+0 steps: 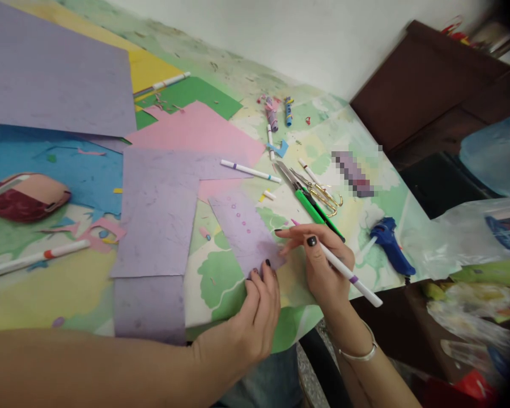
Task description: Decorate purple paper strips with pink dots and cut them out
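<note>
My left hand is at the lower end of a narrow purple paper strip, its bent fingers close together on the paper and its thumb hidden. Along the strip's upper part runs a row of small pinkish-purple drawn rings. Just right of the strip, my right hand grips a white marker with a purple band. The marker's back end points down to the right, and a pink tip shows beyond the fingers, off the paper. To the left lie larger cut pieces of purple paper.
Beyond the right hand are a green-handled cutter, gold-handled scissors and a blue glue gun. Another white marker lies above the strip. Pink paper, a maroon pouch and two small decorated rolls are farther off.
</note>
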`<state>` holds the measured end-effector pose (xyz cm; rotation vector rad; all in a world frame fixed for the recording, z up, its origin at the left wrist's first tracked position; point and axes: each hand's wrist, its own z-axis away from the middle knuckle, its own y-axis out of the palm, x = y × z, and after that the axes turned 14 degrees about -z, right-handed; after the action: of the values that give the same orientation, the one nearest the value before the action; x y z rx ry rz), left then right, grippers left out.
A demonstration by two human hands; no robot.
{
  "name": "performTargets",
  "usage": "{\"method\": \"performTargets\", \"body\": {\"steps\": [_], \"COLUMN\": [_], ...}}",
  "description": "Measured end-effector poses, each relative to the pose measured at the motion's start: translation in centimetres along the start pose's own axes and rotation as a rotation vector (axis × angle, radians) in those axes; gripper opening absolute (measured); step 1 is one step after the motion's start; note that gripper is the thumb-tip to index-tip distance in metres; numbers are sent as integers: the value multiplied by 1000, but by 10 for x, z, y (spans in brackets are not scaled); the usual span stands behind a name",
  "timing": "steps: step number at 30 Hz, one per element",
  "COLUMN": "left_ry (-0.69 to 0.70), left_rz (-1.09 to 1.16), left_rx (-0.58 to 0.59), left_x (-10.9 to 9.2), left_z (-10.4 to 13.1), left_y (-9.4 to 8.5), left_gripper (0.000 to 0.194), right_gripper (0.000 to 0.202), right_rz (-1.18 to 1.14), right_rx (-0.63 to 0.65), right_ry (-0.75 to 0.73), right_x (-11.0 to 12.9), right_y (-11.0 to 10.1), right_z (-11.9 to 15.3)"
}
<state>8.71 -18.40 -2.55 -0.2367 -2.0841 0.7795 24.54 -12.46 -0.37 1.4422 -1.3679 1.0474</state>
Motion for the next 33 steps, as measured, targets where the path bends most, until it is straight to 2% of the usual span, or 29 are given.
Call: {"method": "performTargets", "body": {"steps": [5, 13, 19, 33], "left_ry": [-6, -113, -141, -106], "left_rz": [13, 124, 87, 72], "left_rx": [23, 87, 59, 45], "left_x": [1, -7, -12, -8], "left_z": [-1, -1, -1, -2], "left_y": [-2, 3, 3, 4], "left_gripper": [46, 42, 42, 43], "right_gripper": [19, 5, 32, 37], "right_rz": [-130, 134, 198, 304], "right_rx": [70, 107, 158, 185], "right_ry": [115, 113, 31, -53], "right_x": [-4, 0, -8, -11], "right_y": [2, 16, 18, 19], "right_z": [-8, -20, -25, -25]}}
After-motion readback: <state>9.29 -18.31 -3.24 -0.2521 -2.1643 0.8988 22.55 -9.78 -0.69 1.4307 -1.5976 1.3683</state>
